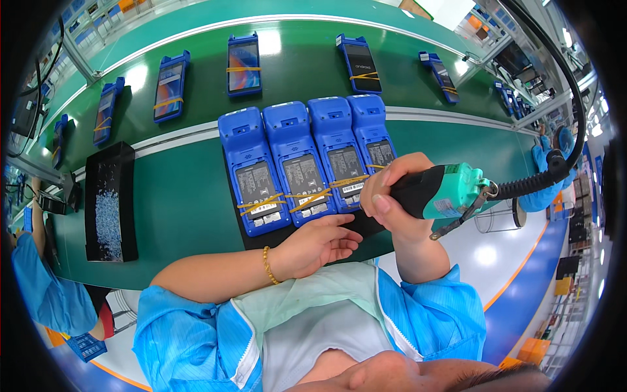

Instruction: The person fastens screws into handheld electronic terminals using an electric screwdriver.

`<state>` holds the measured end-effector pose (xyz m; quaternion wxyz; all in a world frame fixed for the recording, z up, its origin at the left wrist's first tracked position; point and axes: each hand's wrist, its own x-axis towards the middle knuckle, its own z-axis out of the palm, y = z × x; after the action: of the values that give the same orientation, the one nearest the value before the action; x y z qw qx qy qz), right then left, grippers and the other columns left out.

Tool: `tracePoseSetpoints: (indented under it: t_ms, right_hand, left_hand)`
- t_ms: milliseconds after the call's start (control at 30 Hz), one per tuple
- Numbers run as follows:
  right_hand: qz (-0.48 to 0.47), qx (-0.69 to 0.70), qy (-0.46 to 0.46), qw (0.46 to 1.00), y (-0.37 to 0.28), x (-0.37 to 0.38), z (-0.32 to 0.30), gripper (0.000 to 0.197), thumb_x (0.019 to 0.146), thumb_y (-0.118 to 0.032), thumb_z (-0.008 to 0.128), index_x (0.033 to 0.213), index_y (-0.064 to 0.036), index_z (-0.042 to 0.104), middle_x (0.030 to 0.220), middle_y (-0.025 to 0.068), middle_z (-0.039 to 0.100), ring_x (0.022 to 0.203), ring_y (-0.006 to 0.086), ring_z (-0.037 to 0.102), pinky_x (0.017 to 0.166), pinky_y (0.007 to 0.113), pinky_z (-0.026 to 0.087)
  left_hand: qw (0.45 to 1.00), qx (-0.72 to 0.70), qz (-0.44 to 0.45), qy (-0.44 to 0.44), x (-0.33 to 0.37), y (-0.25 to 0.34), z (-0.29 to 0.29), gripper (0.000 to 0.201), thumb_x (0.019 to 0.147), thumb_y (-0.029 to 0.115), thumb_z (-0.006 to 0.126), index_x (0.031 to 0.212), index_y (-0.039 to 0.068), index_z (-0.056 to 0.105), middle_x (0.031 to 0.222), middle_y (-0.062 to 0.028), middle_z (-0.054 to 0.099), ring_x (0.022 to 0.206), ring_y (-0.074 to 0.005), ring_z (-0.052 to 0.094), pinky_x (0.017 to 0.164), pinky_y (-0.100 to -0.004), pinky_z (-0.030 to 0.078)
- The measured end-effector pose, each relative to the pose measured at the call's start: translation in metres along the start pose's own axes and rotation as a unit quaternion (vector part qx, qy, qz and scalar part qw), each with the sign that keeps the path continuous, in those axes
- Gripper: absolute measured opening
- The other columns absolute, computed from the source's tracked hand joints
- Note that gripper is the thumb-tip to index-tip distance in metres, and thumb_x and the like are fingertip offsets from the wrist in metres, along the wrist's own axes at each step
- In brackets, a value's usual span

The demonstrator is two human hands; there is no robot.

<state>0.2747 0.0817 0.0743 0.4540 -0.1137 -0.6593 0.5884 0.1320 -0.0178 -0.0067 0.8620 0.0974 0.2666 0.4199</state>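
Observation:
Several blue handheld terminals (249, 179) lie side by side, backs up, on a black mat (366, 224). Labelled batteries show in their backs, and yellow rubber bands (307, 201) cross them. My right hand (392, 196) grips a teal and black electric screwdriver (450, 189) near the right-hand terminal; its tip is hidden behind the hand. Just below the lower ends of the middle terminals is my left hand (317, 247), with its fingers apart and slightly bent. Nothing shows in it.
A black tray (93, 196) of small blue and white screw-like parts stands at left. Beyond a metal rail, more blue terminals (243, 65) lie screen up on a green surface. The screwdriver's black cable (522, 189) loops up at right. Co-workers in blue (49, 287) sit at the sides.

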Motion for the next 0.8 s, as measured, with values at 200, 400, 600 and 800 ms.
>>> tracePoseSetpoints:
  t_ms: [200, 400, 600, 800]
  right_hand:
    - [-0.046, -0.078, -0.078, 0.993, 0.003, 0.007, 0.005, 0.027, 0.081, 0.009, 0.062, 0.098, -0.0012, 0.044, 0.063, 0.0067, 0.051, 0.049, 0.0130, 0.048, 0.047, 0.028, 0.041]
    - [-0.046, -0.068, -0.065, 0.995, 0.002, 0.006, 0.009, 0.025, 0.081, 0.010, 0.061, 0.098, -0.0006, 0.045, 0.063, 0.0073, 0.052, 0.050, 0.0131, 0.048, 0.047, 0.028, 0.041]
    - [-0.049, -0.118, -0.060, 0.990, 0.000, 0.004, 0.014, 0.025, 0.081, 0.010, 0.060, 0.098, -0.0001, 0.045, 0.063, 0.0076, 0.052, 0.052, 0.0133, 0.050, 0.049, 0.028, 0.043]
    - [-0.004, -0.174, 0.016, 0.985, 0.000, -0.001, 0.012, 0.029, 0.071, -0.003, 0.074, 0.093, -0.0048, 0.054, 0.073, 0.0024, 0.057, 0.063, 0.0093, 0.054, 0.057, 0.025, 0.042]
  left_hand:
    - [1.000, 0.005, -0.005, -0.002, 0.003, -0.003, -0.002, 0.056, 0.098, 0.012, 0.046, 0.147, -0.001, 0.022, 0.111, -0.0149, 0.058, 0.096, -0.0181, 0.058, 0.086, -0.0294, 0.050]
    - [1.000, 0.012, -0.006, 0.000, 0.003, -0.002, -0.001, 0.058, 0.098, 0.012, 0.045, 0.148, -0.001, 0.020, 0.111, -0.0151, 0.058, 0.094, -0.0179, 0.059, 0.085, -0.0292, 0.050]
    - [1.000, 0.021, -0.007, -0.003, 0.001, -0.001, -0.001, 0.060, 0.097, 0.011, 0.045, 0.149, -0.001, 0.018, 0.110, -0.0147, 0.059, 0.093, -0.0173, 0.059, 0.084, -0.0288, 0.051]
    - [1.000, 0.023, -0.005, -0.008, 0.001, -0.002, -0.002, 0.059, 0.097, 0.011, 0.045, 0.149, 0.000, 0.018, 0.109, -0.0144, 0.059, 0.093, -0.0173, 0.059, 0.084, -0.0288, 0.051]
